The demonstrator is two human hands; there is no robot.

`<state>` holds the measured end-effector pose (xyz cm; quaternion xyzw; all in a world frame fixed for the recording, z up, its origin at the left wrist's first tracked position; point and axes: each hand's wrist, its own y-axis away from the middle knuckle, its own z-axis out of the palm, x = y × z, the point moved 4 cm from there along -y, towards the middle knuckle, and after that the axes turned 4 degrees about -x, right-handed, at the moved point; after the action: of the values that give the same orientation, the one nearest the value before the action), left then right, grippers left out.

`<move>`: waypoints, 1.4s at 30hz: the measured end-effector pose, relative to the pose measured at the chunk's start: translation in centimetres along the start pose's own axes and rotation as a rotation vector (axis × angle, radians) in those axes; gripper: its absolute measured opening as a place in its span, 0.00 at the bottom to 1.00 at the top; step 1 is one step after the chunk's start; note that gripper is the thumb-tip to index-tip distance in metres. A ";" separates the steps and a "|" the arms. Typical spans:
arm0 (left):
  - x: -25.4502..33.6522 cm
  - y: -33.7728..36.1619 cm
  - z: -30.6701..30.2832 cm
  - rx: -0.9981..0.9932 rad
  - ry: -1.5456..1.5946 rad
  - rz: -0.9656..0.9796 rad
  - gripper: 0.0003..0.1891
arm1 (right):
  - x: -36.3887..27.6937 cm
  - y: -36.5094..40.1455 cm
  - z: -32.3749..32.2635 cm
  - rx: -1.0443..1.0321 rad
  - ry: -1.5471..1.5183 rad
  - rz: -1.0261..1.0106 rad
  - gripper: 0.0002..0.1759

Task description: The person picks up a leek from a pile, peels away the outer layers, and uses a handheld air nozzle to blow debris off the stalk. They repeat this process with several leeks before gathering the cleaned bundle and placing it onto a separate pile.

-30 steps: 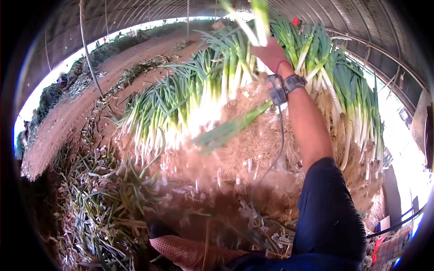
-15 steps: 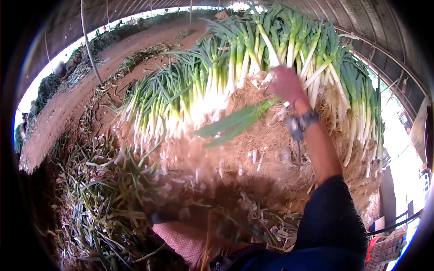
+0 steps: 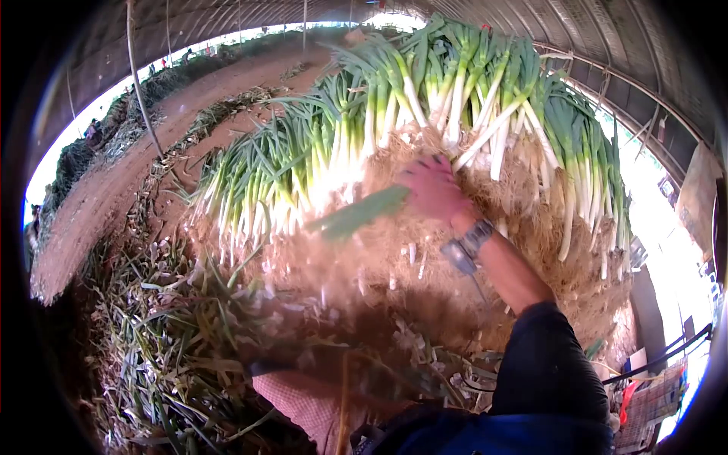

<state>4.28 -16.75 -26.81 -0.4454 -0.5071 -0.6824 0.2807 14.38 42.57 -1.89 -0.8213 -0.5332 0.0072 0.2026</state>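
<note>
your right hand (image 3: 434, 189) has dropped from the top of the stack to its root face, and the loose green onion (image 3: 356, 214) has come down with it.
fingers are wrapped round that one stalk, its leaf end trailing left, blurred, in front of the stacked green onions (image 3: 394, 106). judgement: light, limp in the leaves, firmer in the pale shank, easily snapped; hold the shank just above the roots. right arm reaches forward and up, watch band (image 3: 476, 236) showing, palm toward the root mass (image 3: 546, 235). left hand: past the checked sleeve (image 3: 303, 406) it is lost in dark blur over the leaf litter (image 3: 167, 334); grip cannot be told.
</note>
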 end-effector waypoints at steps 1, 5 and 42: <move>-0.2 0.2 0.0 -0.002 0.008 -0.004 0.22 | 0.5 -0.5 -0.1 -0.055 -0.057 0.087 0.15; -0.7 1.1 -0.6 -0.003 0.050 -0.017 0.23 | -1.7 -1.2 -1.8 -0.011 -0.142 0.104 0.11; 16.3 3.4 11.1 -0.463 0.149 0.771 0.47 | -14.6 1.4 -10.3 0.323 -1.010 -0.016 0.24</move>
<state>3.40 -6.25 -9.76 -0.6023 -0.1166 -0.6538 0.4430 11.66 25.96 4.08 -0.6698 -0.5626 0.4825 0.0443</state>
